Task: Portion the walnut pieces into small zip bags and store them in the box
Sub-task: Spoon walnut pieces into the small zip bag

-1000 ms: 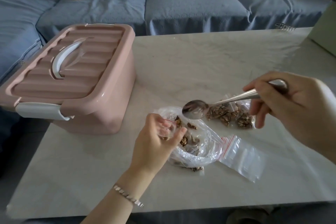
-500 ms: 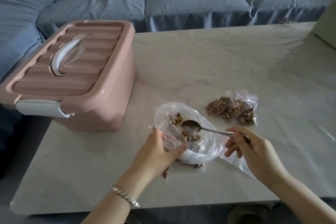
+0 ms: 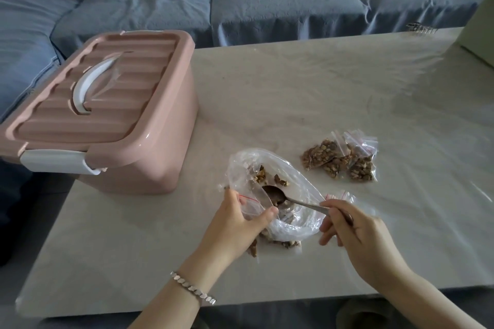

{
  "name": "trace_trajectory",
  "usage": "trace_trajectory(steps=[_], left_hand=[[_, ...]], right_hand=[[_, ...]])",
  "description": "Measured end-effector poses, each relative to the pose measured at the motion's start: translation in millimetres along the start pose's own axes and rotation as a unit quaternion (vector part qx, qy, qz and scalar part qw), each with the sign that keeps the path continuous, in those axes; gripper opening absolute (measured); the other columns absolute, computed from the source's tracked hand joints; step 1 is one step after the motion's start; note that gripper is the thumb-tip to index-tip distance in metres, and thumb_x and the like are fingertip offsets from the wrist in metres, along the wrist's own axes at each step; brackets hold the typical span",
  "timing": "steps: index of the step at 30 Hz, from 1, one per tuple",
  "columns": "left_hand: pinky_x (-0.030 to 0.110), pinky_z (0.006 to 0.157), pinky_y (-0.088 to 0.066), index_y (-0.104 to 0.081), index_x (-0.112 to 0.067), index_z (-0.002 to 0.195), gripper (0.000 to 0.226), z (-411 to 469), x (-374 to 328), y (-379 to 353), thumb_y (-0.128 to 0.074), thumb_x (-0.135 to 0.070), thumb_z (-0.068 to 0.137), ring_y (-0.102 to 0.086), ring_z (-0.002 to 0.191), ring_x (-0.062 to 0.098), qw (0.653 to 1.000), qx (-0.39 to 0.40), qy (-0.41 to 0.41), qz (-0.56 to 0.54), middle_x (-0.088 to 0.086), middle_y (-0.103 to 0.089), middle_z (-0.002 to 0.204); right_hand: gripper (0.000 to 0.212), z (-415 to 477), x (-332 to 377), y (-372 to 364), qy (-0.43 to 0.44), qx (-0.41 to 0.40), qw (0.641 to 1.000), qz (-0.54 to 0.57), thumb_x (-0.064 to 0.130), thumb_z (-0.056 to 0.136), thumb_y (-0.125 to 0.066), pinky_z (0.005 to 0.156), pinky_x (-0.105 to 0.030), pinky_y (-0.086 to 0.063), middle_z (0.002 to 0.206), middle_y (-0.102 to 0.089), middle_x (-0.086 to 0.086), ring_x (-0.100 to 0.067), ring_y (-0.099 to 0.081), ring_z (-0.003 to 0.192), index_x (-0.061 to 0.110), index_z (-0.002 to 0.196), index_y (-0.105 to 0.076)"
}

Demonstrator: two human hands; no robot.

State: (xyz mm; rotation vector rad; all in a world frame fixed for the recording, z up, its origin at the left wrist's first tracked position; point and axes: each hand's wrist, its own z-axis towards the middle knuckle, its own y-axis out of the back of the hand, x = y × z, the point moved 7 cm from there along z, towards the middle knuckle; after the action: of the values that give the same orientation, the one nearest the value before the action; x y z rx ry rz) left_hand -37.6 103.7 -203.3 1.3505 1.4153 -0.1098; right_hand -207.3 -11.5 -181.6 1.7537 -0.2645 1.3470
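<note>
Right hand (image 3: 358,235) dropped — spoon (image 3: 278,197) now inside walnut bag (image 3: 291,173).

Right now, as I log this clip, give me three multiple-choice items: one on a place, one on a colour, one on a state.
1. Where is the bowl of the spoon? A) inside the large clear bag B) in a mug C) on a plate
2. What colour is the box? A) blue B) pink C) green
3. How is the lid of the box? A) closed B) removed C) propped open

Answers:
1 A: the right hand holds the spoon with its bowl inside the bag's mouth.
2 B: its walls and top are pink.
3 A: the lid sits flat on the box.
</note>
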Motion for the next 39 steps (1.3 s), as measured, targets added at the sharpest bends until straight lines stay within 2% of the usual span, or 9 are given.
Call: trace_trajectory(steps=[4, 11, 18, 23, 25, 27, 29, 32, 39], left_hand=[[0.007, 0.056, -0.036, -0.039, -0.022, 0.101, 0.045, 4, -5, 0, -0.063, -0.053, 0.078, -0.046, 0.080, -0.008, 0.999, -0.021, -0.020, -0.036, -0.018, -0.047, 0.093], [-0.005, 0.060, -0.033, -0.043, -0.019, 0.104, 0.040, 4, -3, 6, -0.066, -0.039, 0.080, -0.046, 0.080, -0.011, 0.987, -0.067, -0.012, -0.144, -0.017, -0.047, 0.096], [-0.006, 0.063, -0.033, -0.041, -0.017, 0.102, 0.037, 7, -5, 2, -0.067, -0.032, 0.081, -0.041, 0.067, -0.034, 0.988, -0.044, -0.030, -0.145, -0.017, -0.045, 0.098], [-0.004, 0.061, -0.035, -0.043, -0.018, 0.101, 0.041, 6, -2, 22, -0.070, -0.038, 0.078, -0.049, 0.072, -0.015, 0.993, -0.072, -0.019, -0.091, -0.019, -0.048, 0.091], [0.008, 0.057, -0.042, -0.040, -0.021, 0.095, 0.043, 0, -2, 35, -0.070, -0.044, 0.076, -0.057, 0.066, -0.002, 0.994, -0.103, -0.034, -0.032, -0.012, -0.055, 0.088], [0.028, 0.065, -0.048, -0.037, -0.021, 0.097, 0.049, -8, -9, 48, -0.069, -0.050, 0.073, -0.061, 0.076, 0.011, 0.985, -0.151, -0.072, 0.035, -0.007, -0.058, 0.096], [0.036, 0.071, -0.051, -0.037, -0.022, 0.097, 0.054, -18, -24, 61, -0.067, -0.055, 0.068, -0.061, 0.086, 0.011, 0.972, -0.195, -0.125, 0.035, -0.013, -0.056, 0.098], [0.035, 0.067, -0.052, -0.035, -0.031, 0.091, 0.054, -27, -51, 71, -0.057, -0.069, 0.059, -0.061, 0.075, 0.001, 0.958, -0.225, -0.177, 0.014, -0.018, -0.057, 0.090], [0.026, 0.060, -0.036, -0.039, -0.024, 0.091, 0.047, -6, -79, 29, -0.063, -0.059, 0.072, -0.054, 0.071, 0.005, 0.977, -0.095, -0.145, 0.127, -0.013, -0.058, 0.082]], right_hand=[[0.029, 4, -12, -1, -0.095, -0.014, 0.991, 0.092, 0.005, 0.096, -0.039, 0.045, -0.018, -0.040, 0.064, -0.066, -0.006, -0.019, -0.065, 0.052, 0.023, 0.087, -0.060], [0.026, 8, -11, -8, -0.119, 0.030, 0.988, 0.092, 0.005, 0.097, -0.039, 0.043, -0.018, -0.039, 0.061, -0.066, -0.007, -0.019, -0.066, 0.051, 0.015, 0.090, -0.062], [0.025, 5, -36, -7, -0.275, -0.024, 0.919, 0.282, 0.006, 0.098, -0.038, 0.042, -0.018, -0.039, 0.055, -0.064, -0.010, -0.016, -0.061, 0.046, 0.002, 0.090, -0.061], [0.025, 8, -35, 2, -0.275, -0.031, 0.915, 0.294, 0.007, 0.098, -0.039, 0.041, -0.017, -0.041, 0.057, -0.064, -0.011, -0.016, -0.061, 0.047, 0.000, 0.097, -0.063], [0.025, 9, -34, 9, -0.273, -0.036, 0.913, 0.300, 0.007, 0.097, -0.040, 0.041, -0.017, -0.041, 0.057, -0.063, -0.011, -0.016, -0.061, 0.045, -0.002, 0.096, -0.062], [0.024, 10, -32, 17, -0.269, -0.044, 0.913, 0.305, 0.007, 0.097, -0.040, 0.040, -0.017, -0.041, 0.055, -0.063, -0.011, -0.016, -0.060, 0.043, -0.002, 0.093, -0.062], [0.024, 10, -29, 23, -0.266, -0.044, 0.914, 0.304, 0.006, 0.096, -0.040, 0.040, -0.017, -0.042, 0.055, -0.064, -0.011, -0.015, -0.060, 0.043, -0.002, 0.092, -0.062], [0.024, 11, -24, 34, -0.259, -0.045, 0.916, 0.304, 0.005, 0.096, -0.040, 0.040, -0.016, -0.043, 0.054, -0.064, -0.011, -0.015, -0.059, 0.043, -0.003, 0.091, -0.062], [0.026, 20, 12, 83, -0.189, -0.088, 0.939, 0.274, 0.007, 0.096, -0.039, 0.039, -0.016, -0.040, 0.049, -0.062, -0.008, -0.013, -0.054, 0.037, 0.002, 0.084, -0.062]])
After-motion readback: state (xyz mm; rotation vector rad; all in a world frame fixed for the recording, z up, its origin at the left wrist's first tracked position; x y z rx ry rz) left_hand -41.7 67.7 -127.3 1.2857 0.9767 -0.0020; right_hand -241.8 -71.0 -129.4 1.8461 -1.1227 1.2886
